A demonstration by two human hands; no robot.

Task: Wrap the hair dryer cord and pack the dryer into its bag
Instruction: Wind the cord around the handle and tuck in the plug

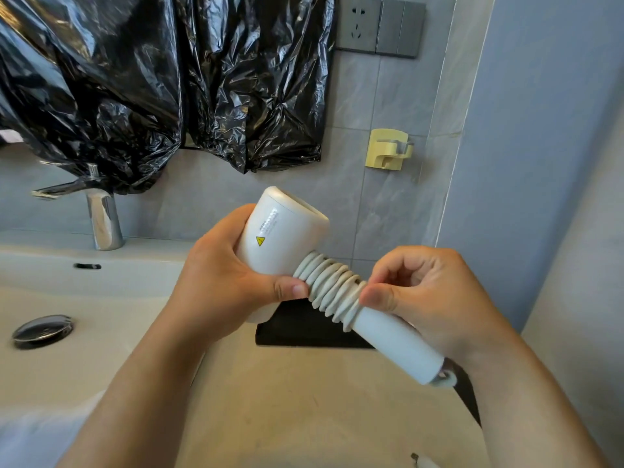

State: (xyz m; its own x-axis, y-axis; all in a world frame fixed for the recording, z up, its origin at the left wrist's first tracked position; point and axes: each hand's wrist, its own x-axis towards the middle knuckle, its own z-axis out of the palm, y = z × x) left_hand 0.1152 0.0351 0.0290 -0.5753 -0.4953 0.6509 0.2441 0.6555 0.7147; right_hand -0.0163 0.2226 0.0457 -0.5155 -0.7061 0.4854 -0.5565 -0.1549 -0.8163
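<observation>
I see left hand (216, 278) gripping dryer (287, 231); right hand (429, 298) fingers pinching cord (332, 287) coils btwn thumbs.

Grey tiled wall (381, 106) far; black plastic sheet (162, 79) hanging left; socket panel (380, 27) top right; yellow hook (388, 153) below; chrome faucet (101, 214), white sink (84, 298) left; beige countertop (304, 400) near.
</observation>
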